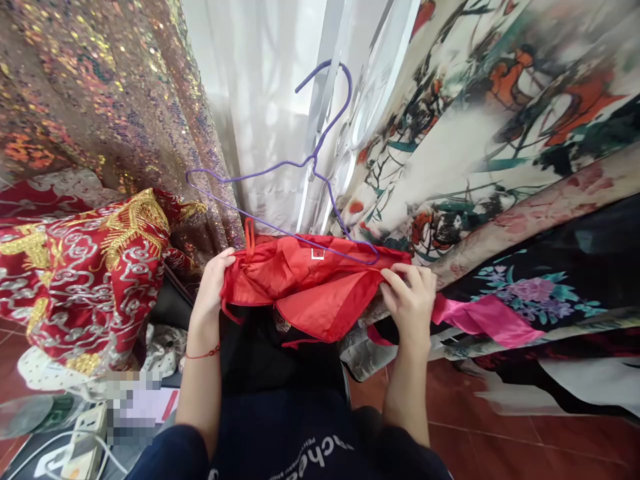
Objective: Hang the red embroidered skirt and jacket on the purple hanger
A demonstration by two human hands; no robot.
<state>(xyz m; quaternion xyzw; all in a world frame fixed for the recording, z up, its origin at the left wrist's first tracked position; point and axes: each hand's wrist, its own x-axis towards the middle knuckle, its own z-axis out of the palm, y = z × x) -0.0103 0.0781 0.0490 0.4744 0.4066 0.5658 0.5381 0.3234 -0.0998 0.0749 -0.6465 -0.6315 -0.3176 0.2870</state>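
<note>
A red garment (pixel 300 283) with a small white label inside its top edge is stretched between my two hands, above my lap. My left hand (pixel 216 275) grips its left end, close to a thin red loop strap (pixel 250 237). At the other end, the fingers of my right hand (pixel 409 290) pinch the upper edge. A purple wire hanger (pixel 280 167) stands over the garment, hook upward, its lower bar crossing the garment's top edge by the label. Whether the hanger's ends are hooked into the fabric, I cannot tell.
At left lie a red and gold embroidered garment (pixel 133 247), a plastic bottle (pixel 40 415) and a power strip (pixel 87 440) with white cables. Sequined fabric (pixel 115 87) hangs behind them. White curtain (pixel 260 100) is ahead; floral fabrics (pixel 475 133) and a pink ribbon (pixel 490 320) hang at right.
</note>
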